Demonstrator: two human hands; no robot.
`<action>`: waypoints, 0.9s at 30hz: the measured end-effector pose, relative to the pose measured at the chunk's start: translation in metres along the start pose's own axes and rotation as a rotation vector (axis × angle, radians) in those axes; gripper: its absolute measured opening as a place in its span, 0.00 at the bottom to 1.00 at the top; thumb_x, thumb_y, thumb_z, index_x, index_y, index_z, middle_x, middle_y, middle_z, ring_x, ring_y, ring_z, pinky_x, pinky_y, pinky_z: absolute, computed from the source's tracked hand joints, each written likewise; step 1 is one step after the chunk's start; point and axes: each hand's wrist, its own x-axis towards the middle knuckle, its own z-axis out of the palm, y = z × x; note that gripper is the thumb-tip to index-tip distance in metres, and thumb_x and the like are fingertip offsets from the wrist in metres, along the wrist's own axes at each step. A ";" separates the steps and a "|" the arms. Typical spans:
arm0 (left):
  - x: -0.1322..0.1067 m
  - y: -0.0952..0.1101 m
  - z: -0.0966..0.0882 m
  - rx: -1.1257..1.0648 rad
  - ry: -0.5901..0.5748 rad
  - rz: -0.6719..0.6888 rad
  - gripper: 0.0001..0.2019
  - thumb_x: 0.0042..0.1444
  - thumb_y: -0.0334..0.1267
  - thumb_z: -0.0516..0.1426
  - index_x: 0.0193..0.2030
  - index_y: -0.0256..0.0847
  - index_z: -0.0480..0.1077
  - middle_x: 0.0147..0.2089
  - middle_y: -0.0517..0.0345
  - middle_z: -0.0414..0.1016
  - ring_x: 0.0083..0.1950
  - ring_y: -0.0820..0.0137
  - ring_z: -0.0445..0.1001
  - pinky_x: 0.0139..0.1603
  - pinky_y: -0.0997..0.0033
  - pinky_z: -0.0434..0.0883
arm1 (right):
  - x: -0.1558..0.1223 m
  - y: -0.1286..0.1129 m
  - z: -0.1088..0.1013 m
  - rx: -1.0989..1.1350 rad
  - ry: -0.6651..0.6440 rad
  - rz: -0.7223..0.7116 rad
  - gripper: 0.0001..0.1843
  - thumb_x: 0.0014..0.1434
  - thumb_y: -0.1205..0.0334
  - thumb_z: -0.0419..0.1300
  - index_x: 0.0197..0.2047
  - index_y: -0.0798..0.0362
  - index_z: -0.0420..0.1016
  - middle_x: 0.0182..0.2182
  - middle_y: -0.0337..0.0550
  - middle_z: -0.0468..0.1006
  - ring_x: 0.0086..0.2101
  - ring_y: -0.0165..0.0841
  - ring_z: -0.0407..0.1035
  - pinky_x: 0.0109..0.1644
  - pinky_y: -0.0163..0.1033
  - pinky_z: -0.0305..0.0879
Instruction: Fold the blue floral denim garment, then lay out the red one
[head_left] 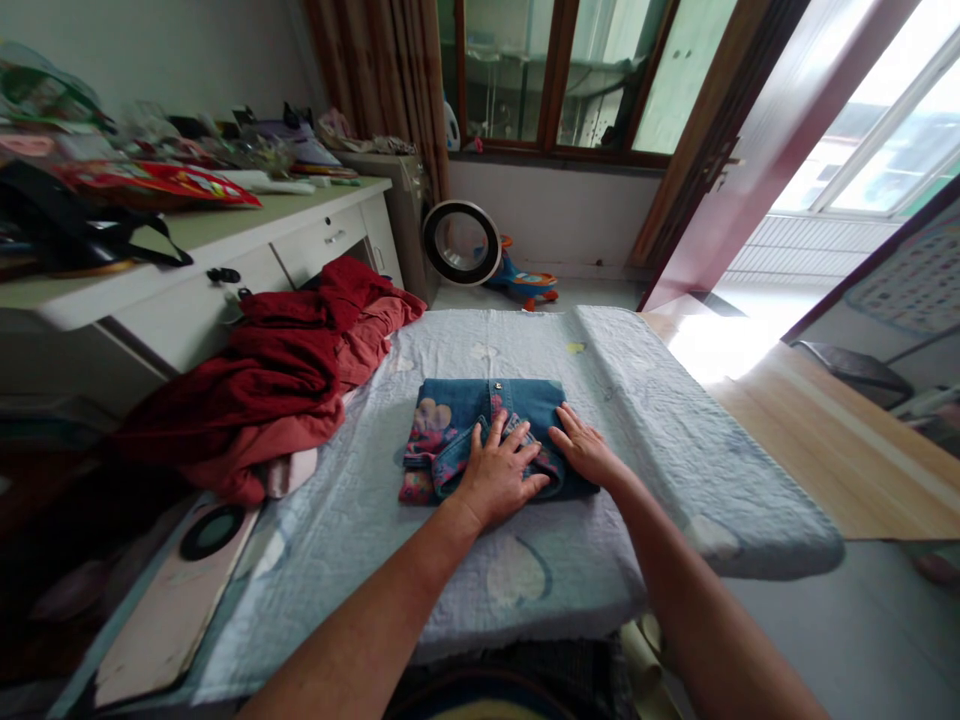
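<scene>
An open red door [784,110] stands near a wood-framed window [510,75].

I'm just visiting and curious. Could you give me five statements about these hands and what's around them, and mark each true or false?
1. The left hand rests on a folded denim garment with its fingers spread. True.
2. The right hand is holding a cup. False: the right hand is open and touches the right side of the garment.
3. A heap of red cloth lies to the left of the garment. True.
4. The garment is one plain colour. False: it has a flower pattern.
5. The garment lies on bare floor. False: it lies on a pale quilt.
</scene>
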 end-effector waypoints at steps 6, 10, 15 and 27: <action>-0.002 0.003 -0.004 0.038 -0.031 -0.014 0.25 0.61 0.59 0.51 0.61 0.56 0.67 0.72 0.57 0.55 0.74 0.44 0.39 0.65 0.25 0.47 | 0.040 -0.014 -0.046 0.280 0.101 0.098 0.29 0.66 0.44 0.43 0.45 0.54 0.79 0.44 0.48 0.81 0.48 0.42 0.73 0.56 0.46 0.66; -0.003 0.004 -0.003 0.056 -0.028 -0.024 0.24 0.61 0.57 0.53 0.61 0.57 0.66 0.72 0.58 0.54 0.74 0.45 0.40 0.65 0.26 0.47 | 0.067 -0.043 -0.034 0.259 0.198 0.020 0.25 0.67 0.49 0.45 0.57 0.52 0.72 0.56 0.47 0.74 0.57 0.38 0.66 0.63 0.43 0.58; -0.003 0.003 -0.004 0.026 0.004 -0.009 0.23 0.61 0.56 0.53 0.60 0.53 0.67 0.71 0.55 0.57 0.74 0.45 0.41 0.66 0.27 0.47 | 0.071 -0.050 0.013 0.061 0.157 0.024 0.25 0.67 0.54 0.47 0.62 0.54 0.66 0.62 0.49 0.68 0.62 0.36 0.59 0.67 0.43 0.52; -0.008 -0.003 -0.006 -0.170 0.154 -0.036 0.25 0.59 0.45 0.57 0.61 0.41 0.61 0.69 0.46 0.59 0.72 0.55 0.53 0.70 0.44 0.54 | 0.060 -0.040 0.035 -0.340 0.154 -0.036 0.29 0.67 0.45 0.47 0.64 0.53 0.63 0.66 0.51 0.61 0.65 0.39 0.53 0.68 0.47 0.46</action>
